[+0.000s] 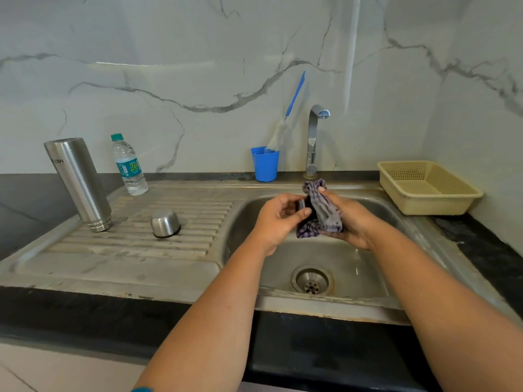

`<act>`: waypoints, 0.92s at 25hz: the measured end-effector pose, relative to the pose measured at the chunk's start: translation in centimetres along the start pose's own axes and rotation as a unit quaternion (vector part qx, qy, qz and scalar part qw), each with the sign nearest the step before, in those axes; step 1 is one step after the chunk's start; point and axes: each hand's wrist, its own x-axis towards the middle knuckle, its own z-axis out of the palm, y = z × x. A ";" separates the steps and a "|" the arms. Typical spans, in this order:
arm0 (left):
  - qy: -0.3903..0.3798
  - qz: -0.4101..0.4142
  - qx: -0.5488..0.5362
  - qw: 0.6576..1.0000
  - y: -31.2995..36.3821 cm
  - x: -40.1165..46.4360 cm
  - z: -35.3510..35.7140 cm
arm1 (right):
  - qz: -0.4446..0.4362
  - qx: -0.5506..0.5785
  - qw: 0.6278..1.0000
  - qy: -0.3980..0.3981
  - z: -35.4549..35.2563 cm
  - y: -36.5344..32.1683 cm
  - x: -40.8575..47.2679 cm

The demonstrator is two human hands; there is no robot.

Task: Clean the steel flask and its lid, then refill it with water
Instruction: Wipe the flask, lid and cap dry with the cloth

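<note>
Over the sink basin (pixel 353 267), both hands work close together: left hand (pixel 278 219) w/ fingers curled round a small dark lid part (pixel 302 205), right hand (pixel 349 222) gripping a checked cloth (pixel 322 212) pressed against it. Cloth hides most of that part. Steel flask (pixel 77 182) stands upside down on the ribbed drainboard (pixel 135 244), left of basin; steel cap (pixel 165 222) sits mouth-down just beside it, apart. Water bottle (pixel 128 165) behind them, near wall. Blue cup (pixel 265 164) w/ bottle brush (pixel 285 120) stands left of tap (pixel 314 140). Beige basket (pixel 427 188) on counter, right of basin.
</note>
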 end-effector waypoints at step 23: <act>0.031 -0.001 0.149 0.988 -0.2 -0.2 -0.4 | -0.211 -0.349 0.907 0.100 0.6 0.8 0.2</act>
